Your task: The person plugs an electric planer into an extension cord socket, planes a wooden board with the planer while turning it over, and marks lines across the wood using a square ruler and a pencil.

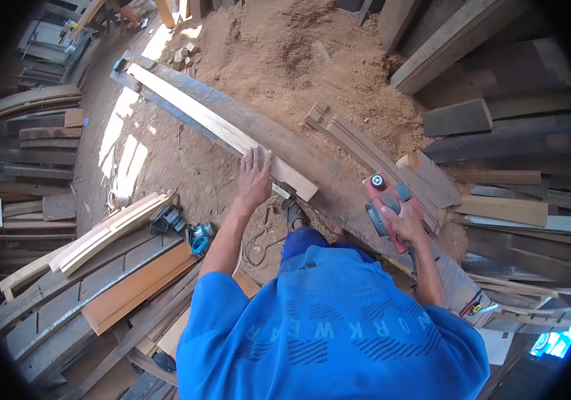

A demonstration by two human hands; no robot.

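On bench (285,142), board (199,113) under hand (255,177), tool (388,200) gripped

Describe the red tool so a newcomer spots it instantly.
Find the long bench running diagonally across the middle of the view. Toward its near end, the person's right hand grips the red tool. Its red body and round black knob set it apart from the teal tool lying to the person's left.
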